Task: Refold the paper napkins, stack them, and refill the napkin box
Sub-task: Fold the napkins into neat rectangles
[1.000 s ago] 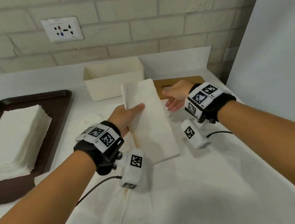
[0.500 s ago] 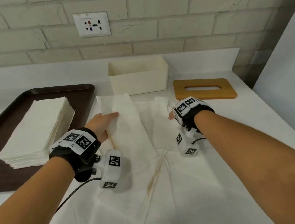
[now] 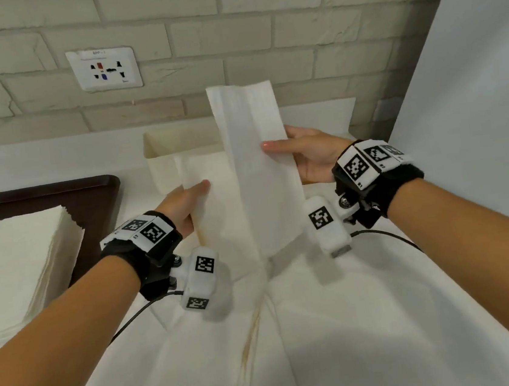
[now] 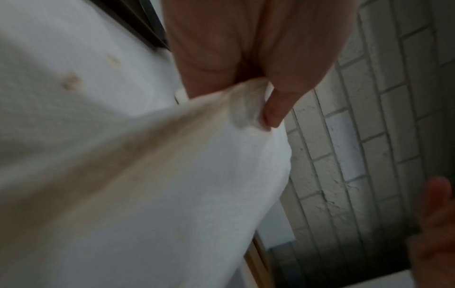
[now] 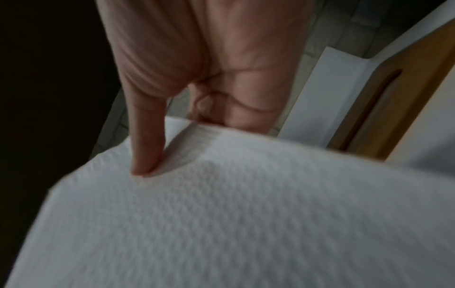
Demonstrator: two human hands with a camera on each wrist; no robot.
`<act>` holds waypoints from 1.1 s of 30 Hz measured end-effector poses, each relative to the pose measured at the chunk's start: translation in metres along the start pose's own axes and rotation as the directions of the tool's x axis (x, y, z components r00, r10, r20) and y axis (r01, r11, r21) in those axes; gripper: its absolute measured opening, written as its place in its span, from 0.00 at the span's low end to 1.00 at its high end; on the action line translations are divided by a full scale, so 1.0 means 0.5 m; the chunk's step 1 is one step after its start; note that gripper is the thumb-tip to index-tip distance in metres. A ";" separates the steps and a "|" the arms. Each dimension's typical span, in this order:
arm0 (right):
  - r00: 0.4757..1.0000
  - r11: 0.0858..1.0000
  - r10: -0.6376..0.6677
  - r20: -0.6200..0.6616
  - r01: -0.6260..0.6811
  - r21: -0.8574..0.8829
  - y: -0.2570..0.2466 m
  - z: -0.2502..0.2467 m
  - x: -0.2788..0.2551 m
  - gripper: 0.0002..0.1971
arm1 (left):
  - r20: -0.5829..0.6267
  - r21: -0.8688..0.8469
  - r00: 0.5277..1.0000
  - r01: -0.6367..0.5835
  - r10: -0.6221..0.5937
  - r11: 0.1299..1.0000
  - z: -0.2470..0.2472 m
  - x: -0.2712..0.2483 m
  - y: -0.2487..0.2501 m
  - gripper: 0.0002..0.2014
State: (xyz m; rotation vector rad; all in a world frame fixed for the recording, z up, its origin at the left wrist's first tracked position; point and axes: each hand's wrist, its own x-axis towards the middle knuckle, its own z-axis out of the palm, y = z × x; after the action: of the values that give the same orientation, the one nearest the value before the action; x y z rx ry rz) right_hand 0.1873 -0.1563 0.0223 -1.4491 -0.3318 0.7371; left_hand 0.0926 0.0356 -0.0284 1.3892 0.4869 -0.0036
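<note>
**A:** ok going left to right. A dark brown tray point(image 3: 40, 193) is seen at the far left of the surface point(image 3: 451, 313), and a stack of folded napkins point(image 3: 23, 266) is piled on it.

**B:** and the hands?

**A:** The left hand point(image 3: 182, 210) is raised above the surface, and the left edge of a white napkin point(image 3: 216, 203) is pinched between its thumb and fingers. In the left wrist view the thumb tip point(image 4: 273, 117) is seen pressed into bunched paper, so it's definitely gripped. A faint brownish streak can be made out along that sheet's lower left fold.

**B:** is it one napkin or two?

**A:** Two, it looks like. A second, taller napkin point(image 3: 260, 173) is held upright just to the right, overlapping the first one. Its right edge is gripped by the right hand point(image 3: 309, 158), thumb laid across the front, fingers hidden behind the paper. The thumb point(image 5: 147, 154) is shown flat on the textured sheet in the right wrist view.

**B:** where's the box?

**A:** The cream napkin box point(image 3: 172, 148) is parked at the back of the surface by the brick wall point(image 3: 260, 33), partly hidden behind both held napkins. Open top; whether anything's inside can't be told. Its wooden lid point(image 5: 403, 93) is only caught in the right wrist view, lying beyond the right hand. More white paper point(image 3: 343, 341) is spread flat on the surface below the hands.
</note>
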 end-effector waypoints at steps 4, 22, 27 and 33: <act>0.994 0.993 0.045 -0.102 -0.056 -0.107 0.049 -0.006 0.002 0.19 | 0.152 -0.075 0.988 -0.027 0.038 0.997 0.066 0.006 0.013 0.14; 0.925 0.481 0.284 -0.252 -0.365 -0.797 0.153 -0.090 -0.110 0.16 | -0.062 0.034 0.985 -0.160 0.162 0.987 0.148 0.004 -0.002 0.21; 0.943 0.154 0.238 -0.232 -0.273 -0.950 0.205 -0.091 -0.138 0.27 | -0.136 0.005 0.968 -0.214 0.212 0.977 0.118 -0.016 0.008 0.20; 0.962 0.305 0.262 -0.072 -0.154 -0.940 0.196 -0.097 -0.134 0.08 | -0.196 0.002 0.951 -0.242 0.237 0.970 0.091 -0.054 0.002 0.19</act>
State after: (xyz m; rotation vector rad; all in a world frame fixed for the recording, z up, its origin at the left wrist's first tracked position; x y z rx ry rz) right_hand 0.1434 -0.2406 -0.0634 -2.6559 -0.7461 0.8655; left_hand 0.0835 -0.0146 -0.0141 1.4262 0.4762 0.3381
